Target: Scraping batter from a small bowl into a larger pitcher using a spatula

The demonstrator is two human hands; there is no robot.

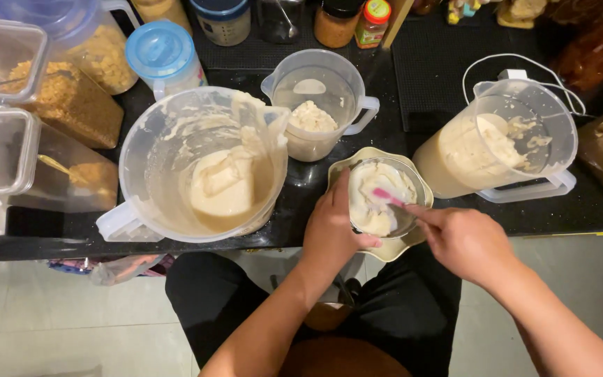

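The small glass bowl sits on a pale scalloped saucer at the near edge of the dark worktop, and everything else is placed here by that bowl. The left hand is clamped on the bowl's left side, fingers curled over the rim. The right hand comes in from the right, pinched shut on a pink spatula whose tip lies in the cream-coloured paste inside the bowl.

The bowl already looks close to full — the paste is heaped against its far wall, so the filling seems mostly done and what is left appears to be smoothing or scraping it in.

Left of the bowl stands a big clear jug, smeared inside, with a pool of the same paste low in it. Behind the bowl is a smaller measuring jug with a lump of paste at the bottom. Right of the bowl a third jug holds far more — it is well over half full. Farther left of the bowl, lidded tubs hold brown crumbs.
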